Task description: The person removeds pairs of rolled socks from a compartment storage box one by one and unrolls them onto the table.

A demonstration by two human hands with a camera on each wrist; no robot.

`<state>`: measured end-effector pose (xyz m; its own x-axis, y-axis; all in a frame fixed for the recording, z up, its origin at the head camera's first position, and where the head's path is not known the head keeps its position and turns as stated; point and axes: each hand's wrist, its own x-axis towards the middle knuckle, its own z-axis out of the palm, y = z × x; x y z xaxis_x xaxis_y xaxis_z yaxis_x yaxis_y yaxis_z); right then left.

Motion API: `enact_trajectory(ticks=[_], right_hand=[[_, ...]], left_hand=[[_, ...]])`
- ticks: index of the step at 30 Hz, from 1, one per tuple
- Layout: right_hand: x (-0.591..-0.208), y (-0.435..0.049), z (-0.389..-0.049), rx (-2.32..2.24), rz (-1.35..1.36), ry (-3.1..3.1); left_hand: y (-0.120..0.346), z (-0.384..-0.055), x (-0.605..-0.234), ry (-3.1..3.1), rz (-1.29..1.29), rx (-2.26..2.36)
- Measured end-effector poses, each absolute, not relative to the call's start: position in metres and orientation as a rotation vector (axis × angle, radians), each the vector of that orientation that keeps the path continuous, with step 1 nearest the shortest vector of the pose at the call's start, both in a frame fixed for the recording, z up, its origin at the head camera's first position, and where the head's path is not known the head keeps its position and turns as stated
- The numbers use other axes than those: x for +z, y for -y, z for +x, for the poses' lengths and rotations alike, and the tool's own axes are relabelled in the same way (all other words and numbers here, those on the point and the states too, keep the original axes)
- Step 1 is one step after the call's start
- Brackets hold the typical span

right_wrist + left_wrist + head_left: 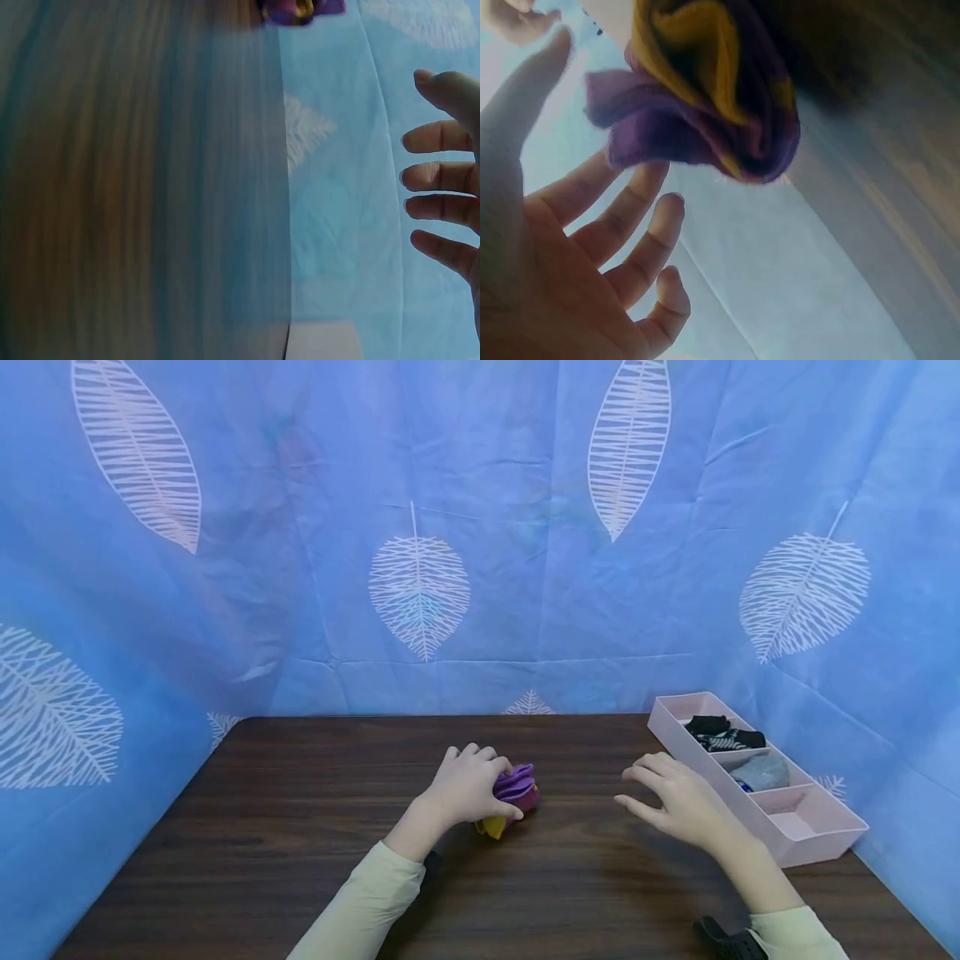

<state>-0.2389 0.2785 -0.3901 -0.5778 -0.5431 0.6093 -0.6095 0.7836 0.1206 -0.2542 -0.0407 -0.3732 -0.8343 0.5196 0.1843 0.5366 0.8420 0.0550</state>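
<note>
Left hand [467, 783] has fingers spread at folded purple-yellow cloth [516, 785], right hand [675, 797] spread and empty; folds could come undone if fingers catch only one layer.

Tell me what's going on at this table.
A person has their left hand at a folded purple-and-yellow cloth bundle; whether it is touching is hard to tell. The right hand is open and holds nothing, beside a pink divided box. In the box, black fabric and a grey bundle sit in separate compartments.
</note>
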Motion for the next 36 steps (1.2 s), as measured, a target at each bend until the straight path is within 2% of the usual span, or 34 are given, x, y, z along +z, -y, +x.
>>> enact_trajectory(ticks=[13, 21, 25, 32, 36], right_hand=[[-0.392, -0.233, -0.252, 0.158, 0.941, 2.365], [-0.395, -0.211, -0.261, 0.159, 1.001, 2.368], [-0.397, -0.2, -0.265, 0.168, 1.028, 2.366], [-0.399, -0.183, -0.271, 0.18, 1.066, 2.373], [-0.4, -0.174, -0.273, 0.181, 1.08, 2.377]], left_hand=[[0.023, -0.249, -0.388, 2.888, -0.78, 0.037], [0.023, -0.254, -0.394, 2.88, -0.725, -0.063], [0.028, -0.262, -0.396, 2.907, -0.678, -0.273], [0.046, -0.28, -0.397, 2.978, -0.416, -0.962], [0.059, -0.29, -0.399, 2.944, -0.341, -1.13]])
